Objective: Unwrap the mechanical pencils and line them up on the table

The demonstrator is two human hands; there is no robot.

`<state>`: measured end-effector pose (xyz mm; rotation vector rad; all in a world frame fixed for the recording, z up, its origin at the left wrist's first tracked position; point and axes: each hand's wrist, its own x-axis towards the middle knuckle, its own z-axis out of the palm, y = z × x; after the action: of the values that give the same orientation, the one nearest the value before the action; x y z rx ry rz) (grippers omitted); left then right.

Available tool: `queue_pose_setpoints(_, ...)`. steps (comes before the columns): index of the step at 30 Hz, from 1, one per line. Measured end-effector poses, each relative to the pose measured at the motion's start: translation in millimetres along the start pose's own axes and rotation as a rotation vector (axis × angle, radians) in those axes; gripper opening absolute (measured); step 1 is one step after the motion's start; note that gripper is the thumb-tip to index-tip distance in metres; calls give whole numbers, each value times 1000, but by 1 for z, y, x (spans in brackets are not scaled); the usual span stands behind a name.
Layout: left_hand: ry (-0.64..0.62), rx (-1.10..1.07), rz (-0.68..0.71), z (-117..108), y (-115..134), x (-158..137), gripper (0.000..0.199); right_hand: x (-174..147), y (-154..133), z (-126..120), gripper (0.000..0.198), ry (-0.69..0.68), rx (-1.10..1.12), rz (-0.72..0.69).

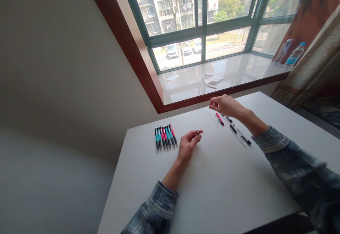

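My left hand [187,144] is over the middle of the white table [212,184], thumb and forefinger pinched on a small dark pen part [197,132] with a light edge. Near the far edge, my right hand [225,105] hovers over loose pen parts with its fingers curled together; whatever they may hold is hidden. Below it lie a pink pen barrel [219,118] with a black grip, a thin refill [213,119], black grips [233,128] and a clear barrel with a black end [244,137]. Left of my left hand, several pink and teal pens [166,137] lie side by side.
Beyond the table is a window sill [186,88] with a crumpled cloth or paper [212,80] and two plastic bottles, one blue-labelled [294,56]. A wall [79,85] rises at the left. A curtain [305,56] hangs at the right.
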<state>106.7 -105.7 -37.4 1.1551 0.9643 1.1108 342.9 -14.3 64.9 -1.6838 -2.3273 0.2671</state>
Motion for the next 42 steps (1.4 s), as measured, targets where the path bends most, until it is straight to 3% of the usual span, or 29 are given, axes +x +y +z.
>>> queue_pose_setpoints(6, -2, -27, -11, 0, 0, -3, 31, 6, 29, 12, 17, -123, -80, 159)
queue_pose_setpoints(11, 5, 26, -16, 2, 1, -3, 25, 7, 36, 21, 27, -268, -92, 263)
queue_pose_setpoints(20, -45, 138, 15, 16, 11, -10, 20, 8, 27, 34, 19, -246, -98, 234)
queue_pose_setpoints(26, -32, 153, 17, 13, 12, -10, 18, 7, 28, 36, 19, -254, -76, 252)
queue_pose_setpoints(33, 98, 712, 286, 0, 10, -5, 5, 3, 10, 23, 38, -235, 44, 201)
queue_pose_setpoints(37, 110, 880, 276, -4, 6, -4, 3, -2, -8, 17, 34, -274, 252, 106)
queue_pose_setpoints(42, 95, 994, 254, -4, 3, -4, 3, -5, -17, 20, 22, -311, 268, 69)
